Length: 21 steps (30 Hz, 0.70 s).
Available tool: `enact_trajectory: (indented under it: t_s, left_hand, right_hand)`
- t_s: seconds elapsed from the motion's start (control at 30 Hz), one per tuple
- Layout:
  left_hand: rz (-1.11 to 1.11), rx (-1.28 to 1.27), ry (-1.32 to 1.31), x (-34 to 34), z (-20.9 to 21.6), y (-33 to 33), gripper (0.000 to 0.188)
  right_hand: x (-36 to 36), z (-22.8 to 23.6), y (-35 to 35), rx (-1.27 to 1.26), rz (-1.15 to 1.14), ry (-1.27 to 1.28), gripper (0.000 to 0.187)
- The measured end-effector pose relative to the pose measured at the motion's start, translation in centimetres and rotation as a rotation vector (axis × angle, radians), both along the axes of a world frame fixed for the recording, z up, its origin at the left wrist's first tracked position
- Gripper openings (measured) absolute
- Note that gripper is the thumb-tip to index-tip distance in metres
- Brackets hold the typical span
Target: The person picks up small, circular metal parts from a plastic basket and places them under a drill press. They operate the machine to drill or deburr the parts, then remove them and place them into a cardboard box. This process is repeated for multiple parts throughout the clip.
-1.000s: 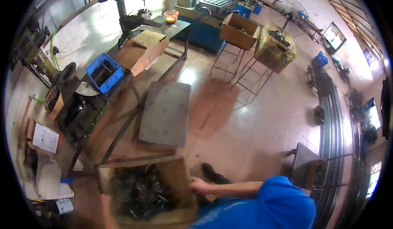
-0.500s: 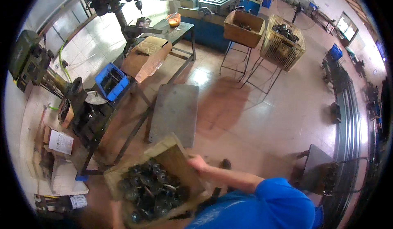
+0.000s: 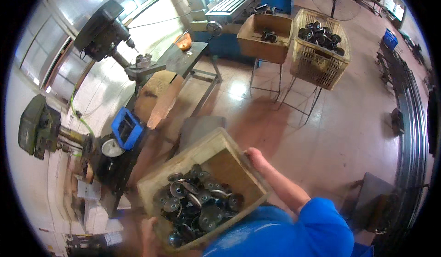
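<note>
1. Well, right in front of the blue-sleeved person [image 3: 321, 225], a tan box [image 3: 236, 167] is sitting askew between two bare hands. Taking the box as a clock, the right hand [image 3: 256, 158] is curling over its rim at two, and the left hand [image 3: 149, 231] is clasping its edge at eight, fingers partly hidden.

2. Inside, dark wheel-like parts [image 3: 197, 197] are heaping toward eight o'clock and leaving the two o'clock corner bare. That uneven weight could be loading the left hand harder; if that hold slips, I'm judging the box would dip and the loose parts slide.

3. The parts are glinting like smooth metal: round discs, some with raised hubs. The box walls are looking scuffed and stained; their material I can't tell.

4. Just beyond, at twelve, a flat grey panel [image 3: 202, 126] with rounded corners is lying partly behind the rim. A careless swing could be knocking the box against it.

5. At ten, a glossy blue plastic tray [image 3: 133, 137] is resting on the dark, grimy workbench [image 3: 121, 174].

6. Farther, around one, a plain brown carton [image 3: 262, 48] and a slatted yellowish crate [image 3: 319, 66] are standing on thin-legged stands, both holding more dark parts.
</note>
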State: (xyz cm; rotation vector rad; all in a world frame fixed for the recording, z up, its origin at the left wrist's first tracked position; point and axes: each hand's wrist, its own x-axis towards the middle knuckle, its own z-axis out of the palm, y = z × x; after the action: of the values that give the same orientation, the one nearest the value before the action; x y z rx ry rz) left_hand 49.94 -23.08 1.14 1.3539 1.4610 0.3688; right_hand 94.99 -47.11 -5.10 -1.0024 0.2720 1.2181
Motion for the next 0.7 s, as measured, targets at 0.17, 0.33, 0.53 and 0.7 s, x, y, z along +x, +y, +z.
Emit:
enact_trajectory:
  t_s: [0.17, 0.33, 0.53, 0.7]
  left_hand:
    - [-0.124, 0.048, -0.035, 13.4, -0.5, 3.8, 0.017]
    - [-0.284, 0.067, 0.181, 26.3, -4.3, 12.1, 0.018]
    - [-0.416, 0.086, -0.19, 44.6, -3.8, 20.7, 0.04]
    - [-0.446, 0.153, -0.124, 58.0, 2.2, 25.8, 0.035]
  right_hand:
    - [9.8, -2.6, -1.3, -0.085, -0.195, -0.316, 0.035]
    - [18.7, 2.0, 0.7, -0.105, -0.329, -0.243, 0.04]
    - [31.1, 4.9, 2.9, -0.192, -0.6, -0.533, 0.028]
    - [39.3, 8.6, 4.2, -0.101, -0.688, -0.718, 0.032]
